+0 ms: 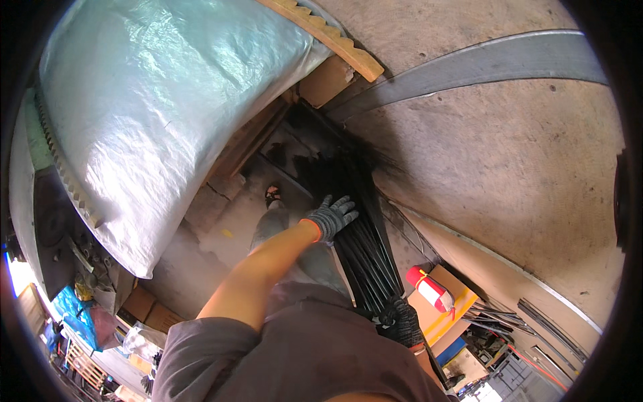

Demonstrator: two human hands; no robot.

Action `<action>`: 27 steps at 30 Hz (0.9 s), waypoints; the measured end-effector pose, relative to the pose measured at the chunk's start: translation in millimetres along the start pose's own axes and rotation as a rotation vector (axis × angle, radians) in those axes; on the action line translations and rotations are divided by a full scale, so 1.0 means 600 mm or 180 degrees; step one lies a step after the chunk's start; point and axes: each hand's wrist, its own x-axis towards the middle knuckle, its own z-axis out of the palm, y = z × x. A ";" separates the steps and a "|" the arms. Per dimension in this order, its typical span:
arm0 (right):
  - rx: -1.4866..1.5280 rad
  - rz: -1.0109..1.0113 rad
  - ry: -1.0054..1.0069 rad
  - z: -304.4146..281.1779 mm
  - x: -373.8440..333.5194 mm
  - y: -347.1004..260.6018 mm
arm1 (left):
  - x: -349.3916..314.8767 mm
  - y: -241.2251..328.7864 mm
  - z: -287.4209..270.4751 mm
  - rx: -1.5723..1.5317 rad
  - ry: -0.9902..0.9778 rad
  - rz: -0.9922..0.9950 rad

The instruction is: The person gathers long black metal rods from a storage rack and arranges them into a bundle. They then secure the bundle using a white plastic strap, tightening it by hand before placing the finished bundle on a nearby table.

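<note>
A bundle of long, thin black strips (367, 258) runs from a dark patch by the wall down to my right side. My left hand (331, 218), in a grey knit glove with an orange cuff, lies on the left edge of the bundle with its fingers spread. Close to my body, my right hand (402, 324), in a darker glove, is closed around the near end of the strips. Its fingertips are partly hidden against the black material.
On the left stands a large stack under silvery plastic sheeting (167, 107) with a toothed wooden strip (335, 40) along its edge. A tall brown board (502, 154) rises on the right. A red and white cylinder (431, 289) lies on a cardboard box (462, 285), near metal rods (499, 316).
</note>
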 end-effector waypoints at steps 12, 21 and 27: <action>0.1215 0.1144 -0.0108 -0.014 0.055 0.009 | 0.002 -0.026 -0.039 -0.0603 -0.0251 -0.0261; 0.1986 0.1544 0.0289 -0.029 0.127 -0.111 | 0.009 -0.060 0.007 -0.1066 0.0183 -0.0644; 0.0798 0.0969 0.0265 -0.021 0.191 -0.222 | 0.023 -0.095 0.021 -0.1403 0.0419 -0.0946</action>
